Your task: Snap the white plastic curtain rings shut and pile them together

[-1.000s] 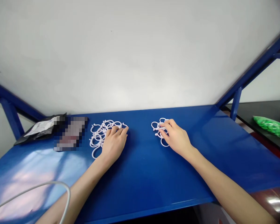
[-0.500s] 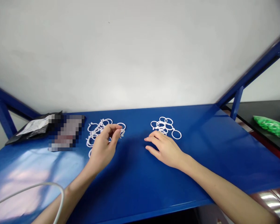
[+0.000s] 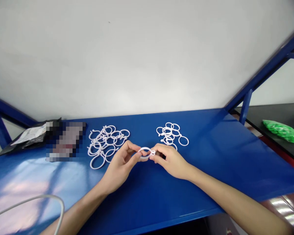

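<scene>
"One white ring point(image 3: 145, 148), held where?"
"Above a blue tabletop point(image 3: 147, 195), pinched at opposite sides by left hand point(image 3: 120, 167) and right hand point(image 3: 173, 162); a pale wall point(image 3: 147, 58) rises behind the far edge."

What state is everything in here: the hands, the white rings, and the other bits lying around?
Left hand: pinching the held ring
Right hand: pinching its other side
Held ring: fastening unclear
Left rings: heaped, overlapping
Right rings: smaller cluster, overlapping
Black package: lying down
Green-filled bag: lying down
Cable: curved
</scene>
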Motion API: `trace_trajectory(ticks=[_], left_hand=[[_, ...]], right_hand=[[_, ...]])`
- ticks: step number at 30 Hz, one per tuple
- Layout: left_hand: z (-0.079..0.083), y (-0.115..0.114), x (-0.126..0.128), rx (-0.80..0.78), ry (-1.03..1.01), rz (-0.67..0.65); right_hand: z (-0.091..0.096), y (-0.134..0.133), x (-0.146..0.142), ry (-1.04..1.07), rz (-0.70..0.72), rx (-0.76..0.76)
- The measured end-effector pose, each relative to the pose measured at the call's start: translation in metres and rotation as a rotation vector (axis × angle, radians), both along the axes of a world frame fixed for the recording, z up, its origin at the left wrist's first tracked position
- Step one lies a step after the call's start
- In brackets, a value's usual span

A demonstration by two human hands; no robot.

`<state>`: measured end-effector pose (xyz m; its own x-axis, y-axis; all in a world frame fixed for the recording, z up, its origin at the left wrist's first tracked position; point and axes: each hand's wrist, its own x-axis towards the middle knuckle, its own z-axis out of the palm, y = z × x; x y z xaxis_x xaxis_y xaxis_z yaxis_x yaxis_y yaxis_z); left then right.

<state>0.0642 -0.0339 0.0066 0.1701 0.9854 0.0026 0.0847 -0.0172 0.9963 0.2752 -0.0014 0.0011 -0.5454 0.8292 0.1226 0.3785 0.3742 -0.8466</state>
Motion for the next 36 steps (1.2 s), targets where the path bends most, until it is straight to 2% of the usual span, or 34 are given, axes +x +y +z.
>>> trace_trajectory(ticks=[2, 4, 11, 15, 25, 36], left_hand=[[0.001, -0.001, 0.000, -0.006, 0.046, -0.006], [0.000, -0.002, -0.001, 0.013, 0.107, -0.021], [-0.011, -0.004, 0.003, 0.193, 0.322, -0.030], [-0.013, -0.003, 0.004, 0.250, 0.321, -0.012], [-0.017, -0.002, 0.004, 0.119, 0.205, 0.066], [-0.018, -0.004, 0.002, 0.253, 0.217, -0.005]], right_hand=[[-0.001, 0.002, 0.001, 0.060, -0.026, -0.082], [-0.002, 0.003, 0.001, 0.099, -0.051, -0.103], [0.001, 0.001, 0.000, -0.030, -0.063, 0.015], [0.000, -0.001, 0.001, -0.028, -0.038, 0.135], [0.000, -0.008, 0.001, -0.083, -0.005, 0.258], [0.001, -0.009, 0.004, -0.094, 0.100, 0.230]])
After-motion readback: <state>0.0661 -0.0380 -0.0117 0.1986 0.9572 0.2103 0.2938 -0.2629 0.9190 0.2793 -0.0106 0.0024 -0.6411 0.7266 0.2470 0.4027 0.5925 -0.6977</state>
